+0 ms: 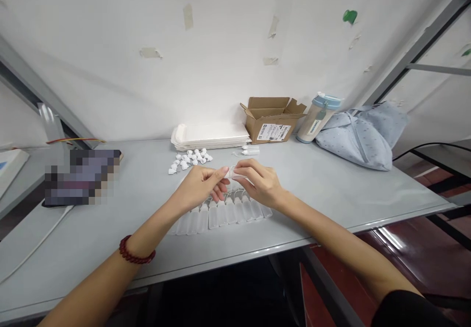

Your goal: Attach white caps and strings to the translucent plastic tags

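Note:
My left hand (201, 185) and my right hand (260, 183) meet above the middle of the grey table (110, 229). Together they pinch a small clear plastic bottle (233, 173) held sideways between their fingertips. Right below them lies a row of several translucent small bottles (221, 214), side by side. A loose pile of small white caps (189, 159) sits just beyond my left hand. Two more small bottles (248, 150) lie further back.
A stack of flat white trays (211, 135) rests against the wall, with an open cardboard box (271, 118), a drinking tumbler (318, 117) and a pale blue cloth bag (362, 133) to its right. A phone (79, 177) and white cable (37, 246) lie left.

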A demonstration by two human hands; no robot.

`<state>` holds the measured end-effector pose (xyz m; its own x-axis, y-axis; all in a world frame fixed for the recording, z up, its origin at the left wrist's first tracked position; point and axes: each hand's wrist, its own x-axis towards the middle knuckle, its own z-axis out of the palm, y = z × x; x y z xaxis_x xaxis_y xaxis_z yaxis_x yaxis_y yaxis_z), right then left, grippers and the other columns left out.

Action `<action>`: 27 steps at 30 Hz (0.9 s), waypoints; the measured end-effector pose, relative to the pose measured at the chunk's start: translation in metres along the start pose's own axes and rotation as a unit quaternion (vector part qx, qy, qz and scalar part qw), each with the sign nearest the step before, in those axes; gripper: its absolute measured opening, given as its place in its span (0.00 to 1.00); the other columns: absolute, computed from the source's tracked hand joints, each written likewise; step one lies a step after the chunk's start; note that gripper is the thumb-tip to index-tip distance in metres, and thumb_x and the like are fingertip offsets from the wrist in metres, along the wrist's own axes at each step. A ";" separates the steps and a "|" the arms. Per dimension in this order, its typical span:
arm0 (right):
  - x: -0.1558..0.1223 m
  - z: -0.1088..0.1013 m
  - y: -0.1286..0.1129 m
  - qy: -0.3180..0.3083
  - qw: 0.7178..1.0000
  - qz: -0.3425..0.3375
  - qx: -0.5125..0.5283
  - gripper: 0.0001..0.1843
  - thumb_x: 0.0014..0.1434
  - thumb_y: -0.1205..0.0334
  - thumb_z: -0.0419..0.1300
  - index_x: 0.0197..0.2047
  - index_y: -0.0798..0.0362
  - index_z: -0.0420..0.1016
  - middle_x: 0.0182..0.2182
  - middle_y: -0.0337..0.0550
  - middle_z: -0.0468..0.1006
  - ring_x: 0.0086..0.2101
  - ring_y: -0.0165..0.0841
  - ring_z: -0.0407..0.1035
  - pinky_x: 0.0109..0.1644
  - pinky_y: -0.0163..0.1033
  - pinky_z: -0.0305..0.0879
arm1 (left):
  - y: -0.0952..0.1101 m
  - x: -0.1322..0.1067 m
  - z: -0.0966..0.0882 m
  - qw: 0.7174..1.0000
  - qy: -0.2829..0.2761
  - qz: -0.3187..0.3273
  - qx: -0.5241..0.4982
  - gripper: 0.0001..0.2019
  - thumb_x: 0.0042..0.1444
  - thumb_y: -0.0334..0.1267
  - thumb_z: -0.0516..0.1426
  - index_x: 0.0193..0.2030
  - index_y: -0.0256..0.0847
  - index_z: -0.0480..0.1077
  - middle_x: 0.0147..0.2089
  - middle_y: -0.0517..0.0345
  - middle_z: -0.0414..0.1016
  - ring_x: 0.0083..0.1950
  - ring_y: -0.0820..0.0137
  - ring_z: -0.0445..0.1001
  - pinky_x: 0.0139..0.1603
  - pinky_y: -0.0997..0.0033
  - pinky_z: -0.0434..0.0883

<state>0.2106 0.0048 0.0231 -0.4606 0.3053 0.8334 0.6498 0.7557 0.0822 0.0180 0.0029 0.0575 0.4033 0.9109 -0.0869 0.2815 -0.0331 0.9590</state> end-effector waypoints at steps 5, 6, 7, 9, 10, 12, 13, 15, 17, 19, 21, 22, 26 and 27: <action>0.000 0.000 0.000 0.005 1.000 -0.001 -0.007 0.02 0.62 0.67 0.55 0.37 0.54 0.68 0.33 0.44 0.77 0.30 0.26 0.72 0.27 0.29 0.63 | 0.003 -0.002 0.000 0.996 0.003 0.071 0.059 0.14 0.56 0.46 0.57 0.29 0.36 0.73 0.25 0.58 0.75 0.26 0.72 0.75 0.29 0.74 0.73; 0.001 0.000 0.001 0.009 1.000 -0.002 -0.009 0.02 0.62 0.67 0.55 0.37 0.54 0.68 0.33 0.43 0.77 0.30 0.26 0.72 0.27 0.29 0.62 | 0.005 -0.003 0.001 0.994 0.013 0.083 0.068 0.12 0.55 0.45 0.58 0.32 0.36 0.74 0.26 0.58 0.75 0.27 0.72 0.75 0.30 0.74 0.73; 0.001 0.000 0.001 0.012 1.000 -0.002 -0.010 0.02 0.62 0.68 0.55 0.36 0.54 0.68 0.32 0.43 0.77 0.30 0.26 0.72 0.27 0.29 0.62 | 0.006 -0.004 0.001 0.993 0.023 0.092 0.073 0.11 0.54 0.44 0.59 0.34 0.37 0.74 0.27 0.59 0.76 0.28 0.72 0.75 0.30 0.74 0.73; 0.002 -0.001 0.001 0.014 1.000 0.001 -0.008 0.02 0.61 0.68 0.56 0.37 0.54 0.68 0.32 0.43 0.77 0.30 0.26 0.72 0.27 0.29 0.62 | 0.007 -0.004 0.002 0.991 0.035 0.101 0.077 0.11 0.54 0.43 0.59 0.36 0.37 0.75 0.28 0.59 0.76 0.28 0.72 0.75 0.31 0.74 0.73; 0.002 -0.001 0.001 0.014 1.000 0.003 -0.005 0.02 0.62 0.68 0.55 0.37 0.54 0.68 0.33 0.44 0.77 0.30 0.26 0.72 0.27 0.29 0.62 | 0.006 -0.003 0.002 0.991 0.034 0.102 0.080 0.11 0.55 0.44 0.58 0.36 0.37 0.75 0.29 0.58 0.76 0.28 0.72 0.75 0.31 0.74 0.73; 0.002 -0.001 0.001 0.011 1.000 0.006 0.003 0.02 0.62 0.68 0.55 0.38 0.54 0.68 0.33 0.44 0.77 0.31 0.27 0.72 0.27 0.29 0.62 | 0.004 -0.002 0.001 0.991 0.020 0.097 0.087 0.15 0.58 0.47 0.55 0.32 0.37 0.74 0.28 0.58 0.76 0.28 0.72 0.75 0.31 0.74 0.72; 0.002 -0.001 0.001 0.009 1.000 0.006 0.006 0.02 0.62 0.68 0.55 0.38 0.54 0.68 0.33 0.44 0.77 0.31 0.27 0.72 0.27 0.29 0.62 | 0.002 -0.002 0.000 0.992 0.013 0.093 0.090 0.17 0.59 0.48 0.53 0.30 0.37 0.74 0.27 0.57 0.76 0.28 0.72 0.74 0.31 0.74 0.72; 0.002 -0.001 0.000 0.007 1.000 0.003 0.010 0.02 0.62 0.68 0.55 0.39 0.54 0.68 0.34 0.44 0.77 0.31 0.27 0.72 0.27 0.29 0.62 | 0.000 -0.001 0.000 0.992 0.005 0.085 0.093 0.20 0.60 0.50 0.51 0.26 0.37 0.72 0.25 0.57 0.75 0.27 0.72 0.74 0.31 0.74 0.71; 0.001 -0.001 0.000 0.006 1.000 0.000 0.013 0.02 0.62 0.68 0.55 0.39 0.54 0.68 0.34 0.44 0.77 0.31 0.27 0.72 0.27 0.29 0.62 | -0.001 -0.001 0.000 0.991 0.005 0.083 0.100 0.21 0.60 0.50 0.51 0.24 0.37 0.70 0.23 0.58 0.74 0.26 0.73 0.73 0.29 0.74 0.70; 0.000 -0.001 0.001 0.002 1.000 -0.002 0.014 0.02 0.62 0.67 0.55 0.39 0.55 0.68 0.34 0.44 0.77 0.30 0.27 0.72 0.27 0.29 0.62 | -0.001 -0.002 0.000 0.990 0.006 0.086 0.114 0.20 0.60 0.49 0.51 0.26 0.37 0.70 0.23 0.59 0.73 0.26 0.73 0.72 0.28 0.75 0.69; -0.001 -0.001 0.002 -0.005 1.000 -0.003 0.016 0.02 0.62 0.66 0.56 0.38 0.55 0.69 0.33 0.44 0.77 0.29 0.26 0.71 0.26 0.30 0.62 | 0.000 -0.003 0.001 0.987 0.010 0.093 0.128 0.17 0.59 0.48 0.52 0.29 0.38 0.72 0.23 0.59 0.73 0.26 0.72 0.72 0.26 0.76 0.67; -0.001 -0.001 0.002 -0.008 1.000 -0.001 0.016 0.02 0.61 0.66 0.57 0.38 0.55 0.69 0.32 0.43 0.77 0.28 0.26 0.71 0.26 0.30 0.62 | 0.001 -0.004 0.002 0.987 0.013 0.096 0.131 0.15 0.59 0.48 0.53 0.31 0.38 0.72 0.24 0.60 0.73 0.27 0.72 0.72 0.25 0.76 0.67; -0.002 -0.001 0.003 -0.008 1.000 0.008 0.020 0.04 0.61 0.64 0.57 0.39 0.55 0.69 0.32 0.43 0.77 0.28 0.27 0.71 0.26 0.30 0.62 | 0.001 -0.003 0.001 0.988 0.011 0.103 0.111 0.14 0.58 0.47 0.54 0.34 0.39 0.72 0.26 0.60 0.73 0.29 0.72 0.73 0.29 0.75 0.69; -0.002 -0.001 0.003 -0.004 1.000 0.009 0.022 0.04 0.61 0.64 0.57 0.39 0.55 0.69 0.32 0.43 0.77 0.28 0.27 0.71 0.26 0.30 0.62 | 0.000 -0.003 0.000 0.990 0.007 0.099 0.103 0.15 0.59 0.48 0.53 0.32 0.38 0.72 0.25 0.60 0.73 0.28 0.72 0.73 0.31 0.74 0.70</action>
<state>0.2136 0.0058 0.0223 -0.4540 0.3238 0.8301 0.6305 0.7750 0.0425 0.0172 0.0004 0.0579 0.4561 0.8840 0.1028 0.3706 -0.2937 0.8811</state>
